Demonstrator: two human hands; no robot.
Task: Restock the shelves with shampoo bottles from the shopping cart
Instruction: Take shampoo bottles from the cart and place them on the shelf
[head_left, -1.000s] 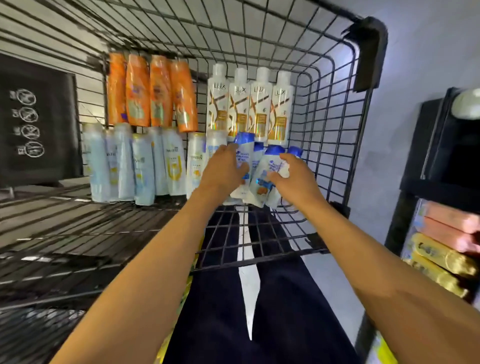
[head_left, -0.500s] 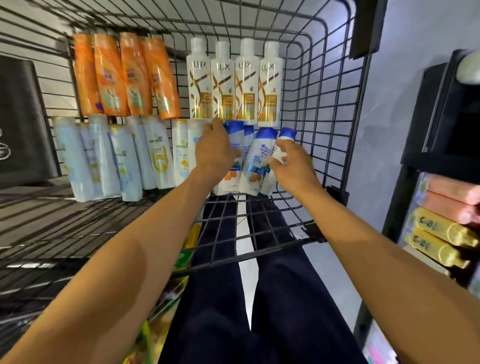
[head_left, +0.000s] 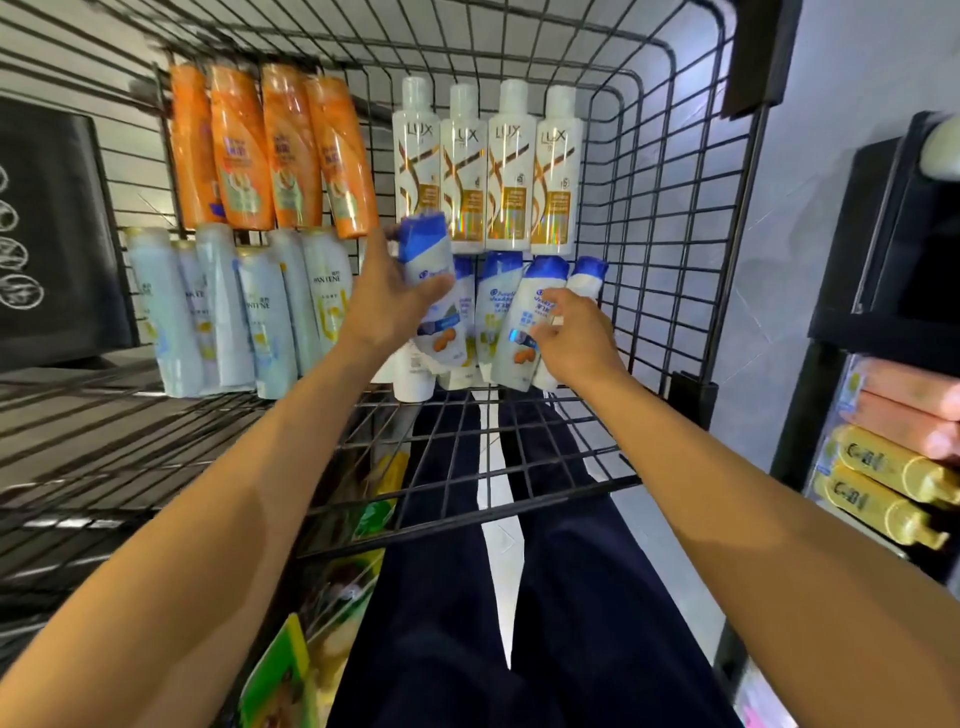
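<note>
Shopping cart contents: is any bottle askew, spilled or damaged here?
No spill or damage shows. One blue-capped bottle is lifted out of its row in the left hand. Beside it, another blue-capped bottle leans under the right hand. The Lux bottles lie neatly.

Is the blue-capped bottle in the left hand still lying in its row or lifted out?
Lifted out: the left hand holds the blue-capped bottle raised and tilted above its row.

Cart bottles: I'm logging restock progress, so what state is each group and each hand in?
Orange bottles: lying in cart.
LUX bottles: lying in cart.
Pantene bottles: lying in cart.
Blue-capped bottle: lifted.
Left hand: gripping blue-capped bottle.
Right hand: on second blue-capped bottle, grip unclear.
</note>
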